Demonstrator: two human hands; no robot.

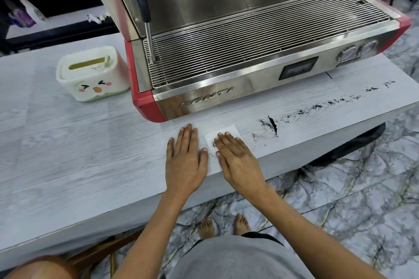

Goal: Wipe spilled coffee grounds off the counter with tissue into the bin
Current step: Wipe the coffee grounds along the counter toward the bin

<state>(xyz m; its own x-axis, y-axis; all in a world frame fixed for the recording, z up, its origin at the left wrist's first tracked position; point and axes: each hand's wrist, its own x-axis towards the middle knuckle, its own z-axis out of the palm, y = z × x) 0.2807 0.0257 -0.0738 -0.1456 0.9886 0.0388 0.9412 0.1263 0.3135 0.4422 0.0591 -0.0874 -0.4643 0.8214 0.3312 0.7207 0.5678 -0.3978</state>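
A white tissue (221, 140) is pressed flat on the table (68, 154) under the straight fingers of the right hand (235, 161); the left hand (186, 161) is laid flat just beside it, nothing pinched in either grip. The coffee grounds (317, 108) are strung along the table toward the right. Grounds could be smeared or swept onto the floor, since no bin can be identified at the edge.

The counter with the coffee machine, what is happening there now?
A person is wiping spilled coffee grounds off the counter. The right hand presses flat on a white tissue, and the left hand rests flat on the counter beside it. Both hands are in front of the espresso machine. A trail of grounds remains to the right of the tissue, running toward the far right end. A dark bin shows below the counter edge there.
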